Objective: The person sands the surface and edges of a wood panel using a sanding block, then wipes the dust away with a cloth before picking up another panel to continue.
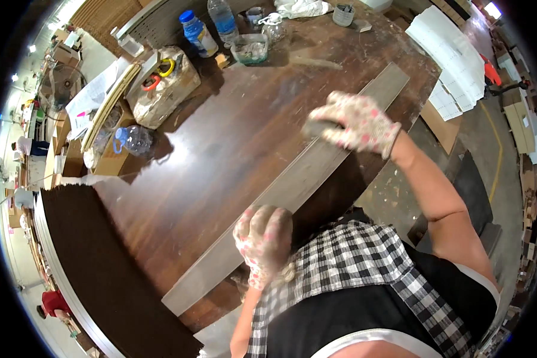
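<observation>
A long, narrow grey plank (pixel 304 173) lies diagonally across a dark brown, glossy table (pixel 209 179). My right hand (pixel 358 123), in a white glove with pink-red spots, is over the plank's farther half. Its thumb and fingers close round a small dark grey pad (pixel 321 127), slightly blurred, whose exact kind I cannot make out. Nearer to me, my left hand (pixel 264 241) wears a matching glove and is at the plank's near edge. Its fingers are curled in, and what they hold, if anything, is hidden.
Bottles, including a blue one (pixel 198 34), and a glass dish (pixel 250 49) stand along the far edge. Scissors (pixel 161 74) rest on a wrapped block (pixel 164 98) at left. A stack of dark boards (pixel 95 256) is at lower left, white sheets (pixel 450 59) at far right.
</observation>
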The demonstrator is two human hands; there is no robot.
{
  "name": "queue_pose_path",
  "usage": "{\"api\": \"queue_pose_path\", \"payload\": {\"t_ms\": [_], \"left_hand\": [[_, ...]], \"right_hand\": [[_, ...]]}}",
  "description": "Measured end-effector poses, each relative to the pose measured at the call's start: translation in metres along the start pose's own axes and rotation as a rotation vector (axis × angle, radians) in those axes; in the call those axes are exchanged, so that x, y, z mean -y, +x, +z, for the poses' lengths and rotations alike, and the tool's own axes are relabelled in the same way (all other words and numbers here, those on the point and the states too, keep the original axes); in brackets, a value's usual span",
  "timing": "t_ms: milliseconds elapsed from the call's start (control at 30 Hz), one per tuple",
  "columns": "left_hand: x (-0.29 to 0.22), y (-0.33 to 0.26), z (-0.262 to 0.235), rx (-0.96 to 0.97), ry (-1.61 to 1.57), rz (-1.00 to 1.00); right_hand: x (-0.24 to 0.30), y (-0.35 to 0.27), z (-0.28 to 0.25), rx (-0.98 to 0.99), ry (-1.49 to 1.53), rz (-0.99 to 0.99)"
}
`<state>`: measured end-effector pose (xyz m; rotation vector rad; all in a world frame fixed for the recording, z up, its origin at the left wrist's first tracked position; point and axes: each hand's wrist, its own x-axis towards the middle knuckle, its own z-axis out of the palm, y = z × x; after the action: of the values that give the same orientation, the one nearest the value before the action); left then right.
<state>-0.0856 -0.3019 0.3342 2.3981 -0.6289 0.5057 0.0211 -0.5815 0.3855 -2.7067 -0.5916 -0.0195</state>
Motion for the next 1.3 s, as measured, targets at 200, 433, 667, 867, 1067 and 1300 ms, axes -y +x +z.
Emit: {"api": "queue_pose_path", "payload": {"t_ms": [200,433,667,867,1067,1300], "left_hand": [[0.004,0.005,0.007,0.049,0.238,-0.071],[-0.001,-0.002,0.012,0.059,0.328,-0.044],[0.002,-0.007,0.005,0.132,0.285,-0.093],[-0.006,0.002,0.007,0.071,0.303,-0.006],[0.002,-0.002,-0.001,0.14,0.098,-0.157],[-0.016,0.019,-0.004,0.162,0.252,-0.004]], "right_hand": [[0.008,-0.005,0.0,-0.039,0.078,-0.158],[-0.139,-0.021,-0.061,-0.048,-0.205,0.28],[-0.177,-0.003,-0.097,0.002,-0.062,0.446],[-0.232,-0.024,-0.107,-0.001,-0.348,0.582],[-0.201,-0.069,-0.083,-0.451,0.107,0.466],[-0.231,-0.065,-0.082,-0.329,0.23,0.459]]}}
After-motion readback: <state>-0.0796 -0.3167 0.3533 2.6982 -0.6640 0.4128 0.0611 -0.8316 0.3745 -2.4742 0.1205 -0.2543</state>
